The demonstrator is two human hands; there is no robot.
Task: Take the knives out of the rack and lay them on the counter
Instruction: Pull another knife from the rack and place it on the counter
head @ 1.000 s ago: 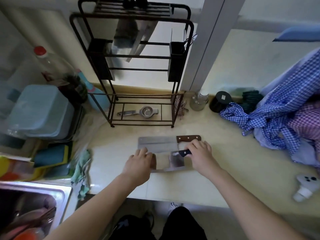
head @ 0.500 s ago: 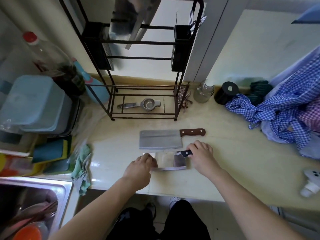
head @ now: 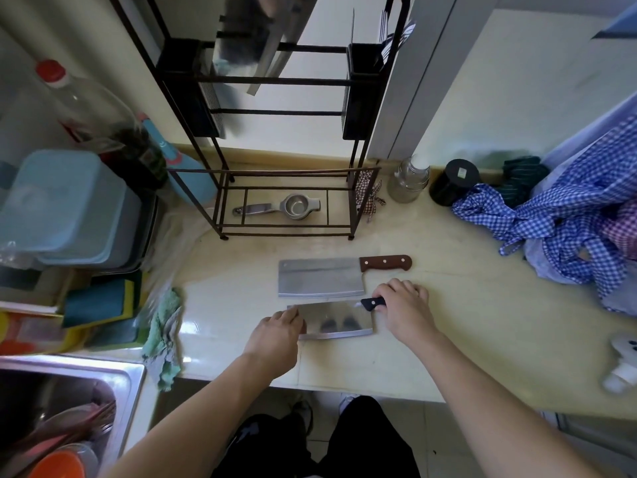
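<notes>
Brought the black-handled cleaver [head: 336, 320] down flat onto the worktop [head: 465, 322], near the front edge, towards the middle of its length. Had held it a second ago closer to the wood-handled cleaver [head: 320, 277], with the two blades seeming to overlap; drew it forward since, leaving it just in front of that one, parallel, handles both pointing right, a thin gap between them. Kept the right hand [head: 406, 308] closed round the black handle, with only its inner end showing. Rested the left hand [head: 277, 339] at the blade's left end, fingers curled against the steel; could not tell whether pinching or merely steadying.

Judged the second knife as good as placed, needing only release of both hands. Counted two cleavers out on the worktop. Behind them, towards the back edge, saw the black wire rack [head: 355, 201] with blurred blades [head: 262, 39] hanging in its upper tier, so probably not finished: more to fetch. Noted a metal citrus press [head: 289, 207] inside the rack's base, no part of the job.
</notes>
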